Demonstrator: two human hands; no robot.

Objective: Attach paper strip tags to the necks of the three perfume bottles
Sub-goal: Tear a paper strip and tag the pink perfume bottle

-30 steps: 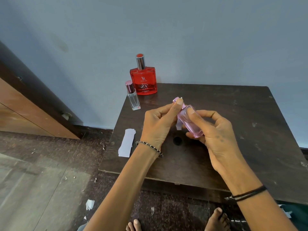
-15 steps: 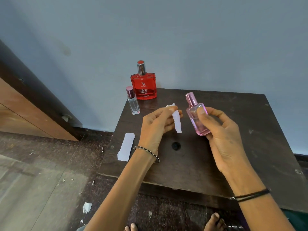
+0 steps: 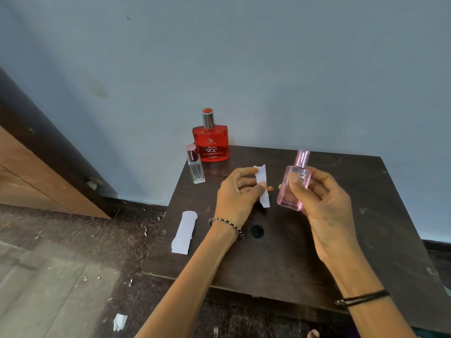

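Note:
My right hand (image 3: 322,203) grips a pink perfume bottle (image 3: 294,189) upright above the dark wooden table (image 3: 341,252). My left hand (image 3: 236,196) pinches a small white paper strip (image 3: 263,186) just left of the bottle, apart from it. A red perfume bottle (image 3: 211,142) with a silver cap stands at the table's back left corner. Next to it, slightly nearer, stands a slim clear bottle (image 3: 195,165) with a pink cap. A stack of white paper strips (image 3: 184,232) lies at the table's left edge.
The table has a round hole (image 3: 256,231) near its middle. A blue wall rises right behind it. A wooden door or cabinet (image 3: 36,167) stands at the left. Paper scraps (image 3: 119,322) litter the floor.
The hands have come apart: a second ago both were at the pink bottle's neck, now the left hand holds the strip clear of the bottle and the right hand holds the bottle upright.

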